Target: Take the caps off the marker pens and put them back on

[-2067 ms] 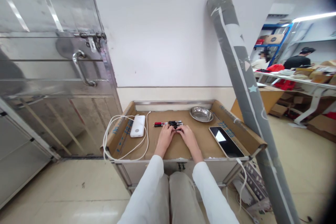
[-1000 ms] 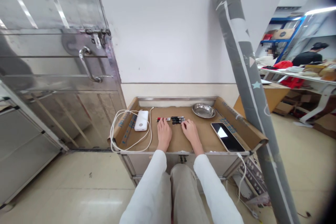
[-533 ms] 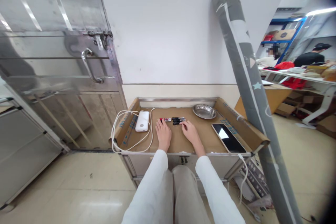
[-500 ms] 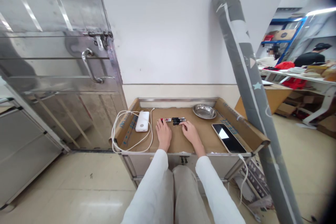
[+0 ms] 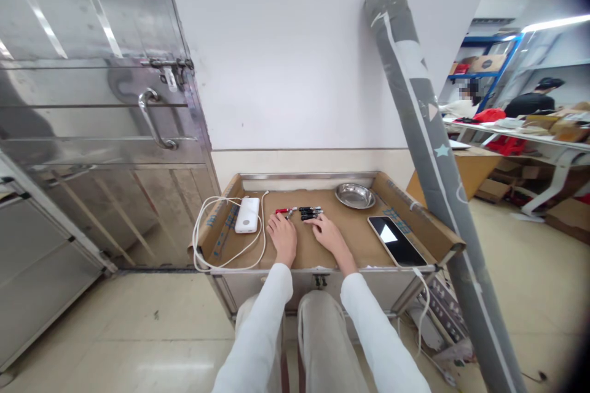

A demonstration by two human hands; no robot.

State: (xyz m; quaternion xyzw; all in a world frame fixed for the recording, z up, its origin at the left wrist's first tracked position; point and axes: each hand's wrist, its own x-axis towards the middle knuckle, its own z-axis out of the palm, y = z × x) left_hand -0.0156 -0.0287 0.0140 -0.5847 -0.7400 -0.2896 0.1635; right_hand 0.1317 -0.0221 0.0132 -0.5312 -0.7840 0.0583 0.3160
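A row of black marker pens (image 5: 310, 217), several with silver printing, lies side by side at the middle of the cardboard-lined cart top (image 5: 318, 252). To their left rests a red marker pen (image 5: 283, 210). My left hand (image 5: 282, 239) is just in front of the red one, fingers bent down around a slim dark and silver marker pen, mostly hidden under them. My right hand (image 5: 329, 237) lies low beside the black row. Its index finger stretches out to the front pen's edge, and it holds nothing that I can see.
A white power bank (image 5: 247, 215) with a looped white cable sits at left. A shallow steel bowl (image 5: 354, 195) stands at the back right, a phone (image 5: 397, 241) in front of it. A long grey patterned roll (image 5: 428, 110) leans beside the cart. People sit at far right.
My left hand has drawn back slightly, uncovering more of the red marker pen. My right hand stays by the black pens. The view has shifted a little.
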